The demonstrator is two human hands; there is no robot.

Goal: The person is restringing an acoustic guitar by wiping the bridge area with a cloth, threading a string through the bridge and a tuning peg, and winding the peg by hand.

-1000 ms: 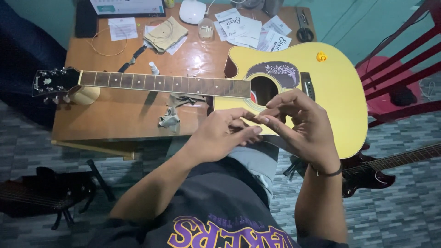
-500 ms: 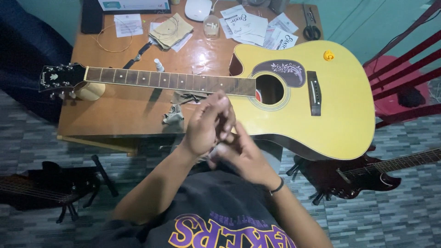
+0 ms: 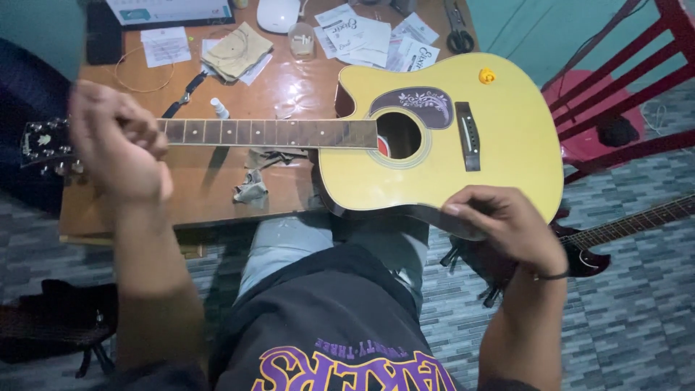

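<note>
A yellow acoustic guitar (image 3: 499, 137) without visible strings lies flat, its body over my lap and its neck (image 3: 268, 132) across the wooden table (image 3: 289, 80). My left hand (image 3: 116, 145) is raised in a blurred fist over the neck near the headstock (image 3: 43, 141). My right hand (image 3: 507, 228) hovers at the lower edge of the guitar body with thumb and fingers pinched together. I cannot make out anything in either hand. The two hands are far apart.
On the table lie a crumpled cloth (image 3: 250, 190), a small bottle (image 3: 219, 108), paper packets (image 3: 369, 36), a cup (image 3: 302, 43), a white mouse (image 3: 277, 14) and scissors (image 3: 457, 32). A red chair (image 3: 630, 80) and a second guitar (image 3: 630, 224) are on the right. A black stand (image 3: 51, 326) sits at the lower left.
My hands were together in front of the guitar body, fingers working at something small. They have pulled apart: the left swung up to the left, the right went low to the right.
</note>
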